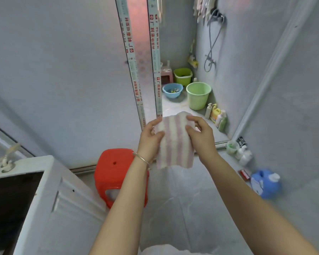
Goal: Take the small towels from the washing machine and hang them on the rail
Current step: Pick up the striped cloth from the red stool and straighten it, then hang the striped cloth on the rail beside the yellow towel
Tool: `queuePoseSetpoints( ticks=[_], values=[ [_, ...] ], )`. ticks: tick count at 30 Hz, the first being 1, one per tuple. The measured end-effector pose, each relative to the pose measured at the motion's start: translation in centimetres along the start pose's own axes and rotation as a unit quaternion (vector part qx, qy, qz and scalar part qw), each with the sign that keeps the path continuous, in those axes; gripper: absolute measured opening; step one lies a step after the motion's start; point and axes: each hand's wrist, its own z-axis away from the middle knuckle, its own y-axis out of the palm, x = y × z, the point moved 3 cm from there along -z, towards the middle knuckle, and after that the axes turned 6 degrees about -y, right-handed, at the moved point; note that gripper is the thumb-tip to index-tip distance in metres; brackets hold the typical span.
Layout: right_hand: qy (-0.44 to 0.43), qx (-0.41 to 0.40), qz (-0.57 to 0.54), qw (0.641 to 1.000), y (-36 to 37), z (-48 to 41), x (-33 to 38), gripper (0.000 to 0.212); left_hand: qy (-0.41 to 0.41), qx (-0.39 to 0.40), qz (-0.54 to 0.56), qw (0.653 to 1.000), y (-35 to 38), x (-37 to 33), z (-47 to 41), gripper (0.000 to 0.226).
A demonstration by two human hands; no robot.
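1. Two hands hold one small towel point(175, 140) in mid-air above the floor, right of the red stool point(116, 173) and well apart from the washing machine point(26, 199) at near left.
2. Our left hand point(151, 137) closes thumb and fingers on the towel's left edge; our right hand point(199, 133) pinches the upper right edge, fingers curled shut on the cloth.
3. Risk: the lower half hangs free, so a loosened pinch would likely drop it onto the floor.
4. Risk: we see no rail clearly; cloths point(203, 8) hang at far right, so we may need a long reach there.
5. The towel is fluffy, white with pink stripes running lengthwise, and roughly flat.
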Motion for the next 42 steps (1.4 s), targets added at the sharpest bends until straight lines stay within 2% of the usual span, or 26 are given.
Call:
queuePoseSetpoints(
  ticks=[10,20,25,31,37,42],
  values=[
    [0.018,-0.157,0.014,0.987,-15.2,0.2,-0.9,0.022,-0.033,0.147,-0.004,0.989,15.2,-0.6,1.1,0.04],
    [0.025,-0.29,0.036,0.956,-26.3,-0.6,-1.7,0.027,-0.015,0.285,-0.022,0.958,28.3,-1.1,-0.3,0.037],
    [0.029,-0.369,0.062,0.927,-32.4,-2.3,-1.5,0.021,-0.015,0.377,-0.016,0.926,36.4,-2.1,-2.1,0.037],
    [0.01,-0.461,0.096,0.882,-39.0,-5.3,-0.2,0.022,0.036,0.453,-0.021,0.891,45.9,-5.3,-3.8,0.042],
    [-0.007,-0.543,0.132,0.83,-44.0,-6.6,1.0,0.024,0.079,0.552,-0.009,0.83,53.8,-7.6,-4.4,0.04],
    [-0.012,-0.587,0.153,0.795,-47.0,-5.6,2.6,0.024,0.084,0.611,0.01,0.787,58.3,-9.2,-2.4,0.042]
  ],
)
